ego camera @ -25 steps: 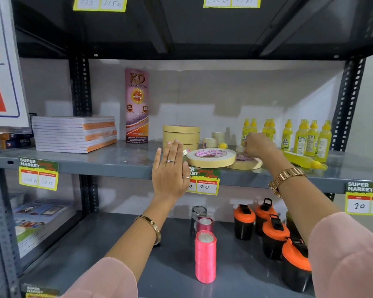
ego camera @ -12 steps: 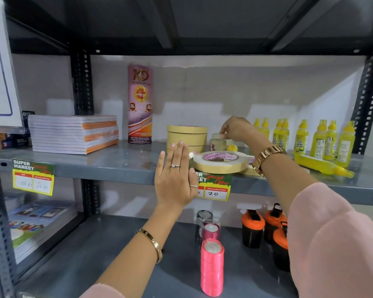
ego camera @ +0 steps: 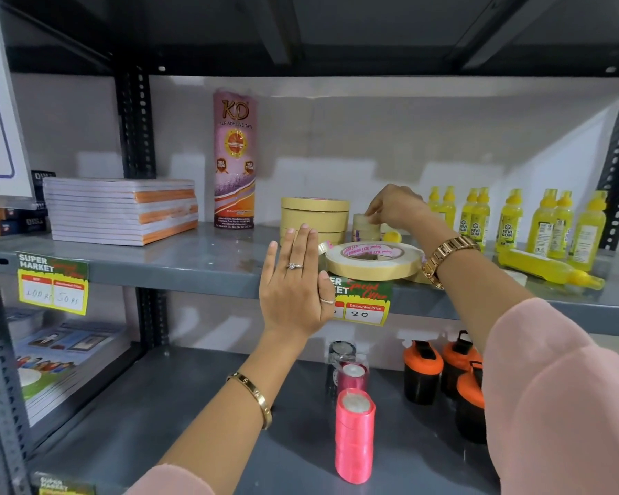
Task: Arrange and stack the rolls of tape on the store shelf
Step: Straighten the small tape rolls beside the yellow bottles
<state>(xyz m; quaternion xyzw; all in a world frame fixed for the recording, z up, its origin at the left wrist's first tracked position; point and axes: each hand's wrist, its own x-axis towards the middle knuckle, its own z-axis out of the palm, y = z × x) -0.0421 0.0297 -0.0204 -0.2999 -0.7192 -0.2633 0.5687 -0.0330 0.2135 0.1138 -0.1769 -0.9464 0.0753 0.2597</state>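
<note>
On the grey middle shelf [ego camera: 193, 266] stands a stack of wide beige tape rolls [ego camera: 314, 217]. In front of it a large flat beige roll [ego camera: 372, 260] with a printed core lies on the shelf. Between them stands a small stack of narrow clear tape rolls [ego camera: 364, 228]. My right hand [ego camera: 395, 205] reaches over the flat roll, and its fingertips pinch the top of that small stack. My left hand [ego camera: 293, 284] is held flat and open against the shelf's front edge, holding nothing.
A tall KD tape tube [ego camera: 235, 159] and a pile of notebooks [ego camera: 122, 210] stand to the left. Yellow glue bottles [ego camera: 515, 219] line the right, one lying down [ego camera: 547, 269]. Below are pink ribbon spools [ego camera: 354, 435] and orange-black bottles [ego camera: 444, 369].
My right hand has moved from the flat roll at the right back and left to the small clear rolls and now pinches them. My left hand stays at the shelf edge.
</note>
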